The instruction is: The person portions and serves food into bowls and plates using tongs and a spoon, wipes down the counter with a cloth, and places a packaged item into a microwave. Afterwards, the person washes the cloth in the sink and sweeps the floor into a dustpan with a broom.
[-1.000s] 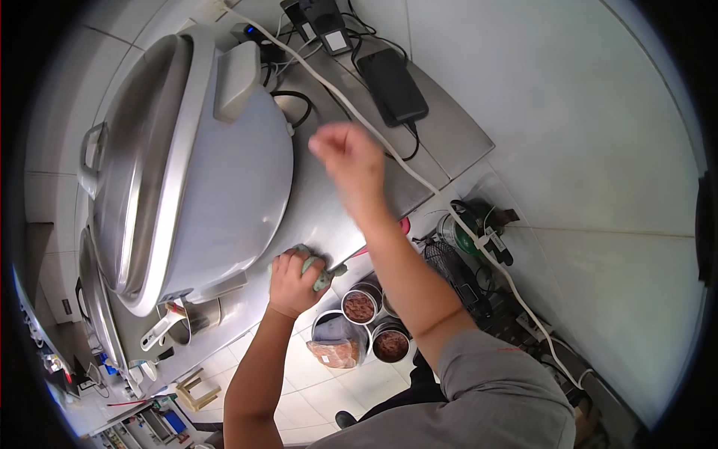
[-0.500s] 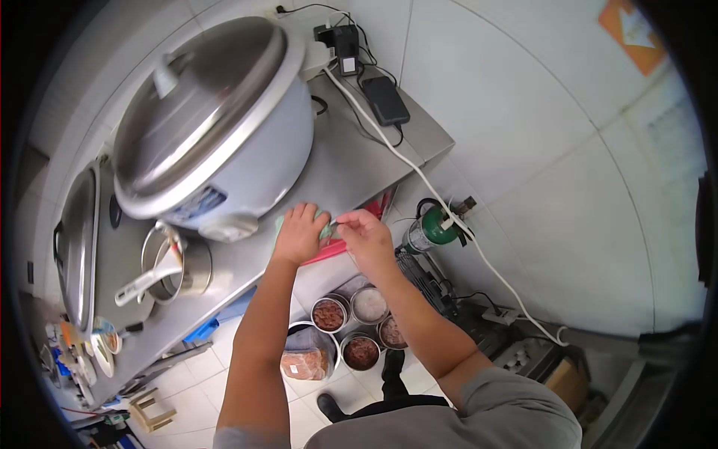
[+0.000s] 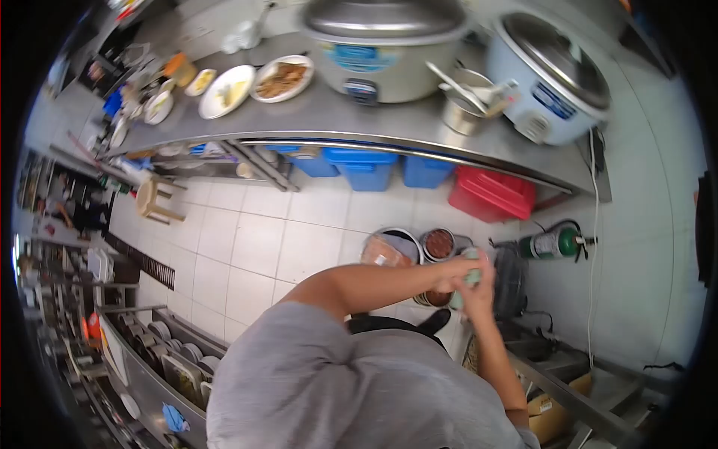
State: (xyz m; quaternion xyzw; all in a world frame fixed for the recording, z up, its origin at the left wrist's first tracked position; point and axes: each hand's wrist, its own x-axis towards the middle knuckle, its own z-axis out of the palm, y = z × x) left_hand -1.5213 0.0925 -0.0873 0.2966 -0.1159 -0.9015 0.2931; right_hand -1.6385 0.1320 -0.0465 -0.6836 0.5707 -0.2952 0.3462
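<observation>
The person's left hand (image 3: 451, 275) and right hand (image 3: 480, 293), both blurred, pinch a green cloth (image 3: 472, 274) between them, apparently bunched to clear the food containers (image 3: 438, 244), perhaps set on the floor (image 3: 250, 239) to spare counter (image 3: 299, 116) space.

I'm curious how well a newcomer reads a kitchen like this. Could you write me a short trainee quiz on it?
1. True or false: the large pale-blue cooker has its lid on.
2. The bin nearest the green cylinder is: a) blue, b) red, c) yellow?
3. Fill in: the left hand and right hand meet at a ____ item.

Key: 1 true; 2 b; 3 green
</observation>
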